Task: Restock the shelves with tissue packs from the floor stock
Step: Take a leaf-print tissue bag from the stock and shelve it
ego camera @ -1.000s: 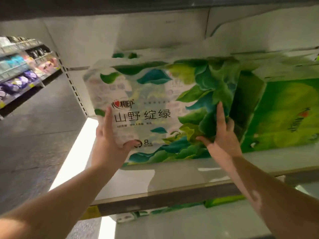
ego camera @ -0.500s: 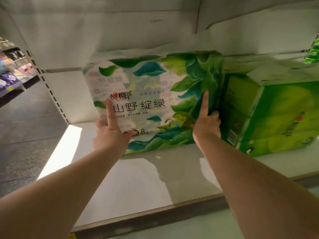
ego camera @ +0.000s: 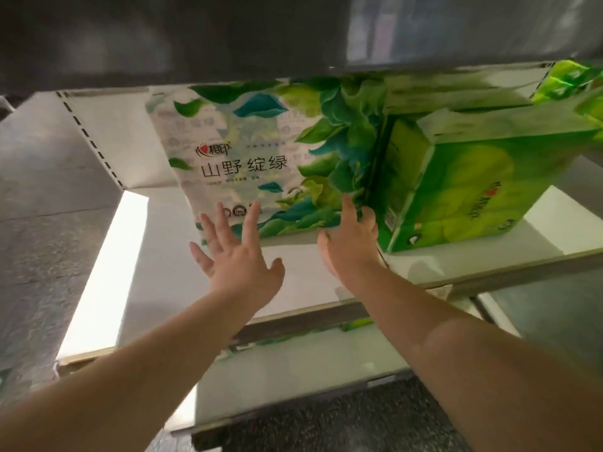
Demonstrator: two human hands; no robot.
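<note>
The tissue pack (ego camera: 261, 158) now stands on the shelf (ego camera: 293, 275), pushed back beside the green pack (ego camera: 456, 184). The left hand (ego camera: 239, 259) has let go and spread its fingers, tips apparently just off the front. The right hand (ego camera: 350, 243) has slid lower on the right corner.

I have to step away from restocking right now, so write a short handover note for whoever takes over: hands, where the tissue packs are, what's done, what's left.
Left hand: open, fingers spread, fingertips at the lower front of the leaf-print tissue pack.
Right hand: open, fingers at that pack's lower right corner.
The pack stands upright on the shelf, set back from the front edge, close beside the bright green tissue pack to its right; contact between them unclear.
Done: this pack is shelved.
Left: bare shelf remains to its left and in front. Floor stock is out of view, so check it.
</note>
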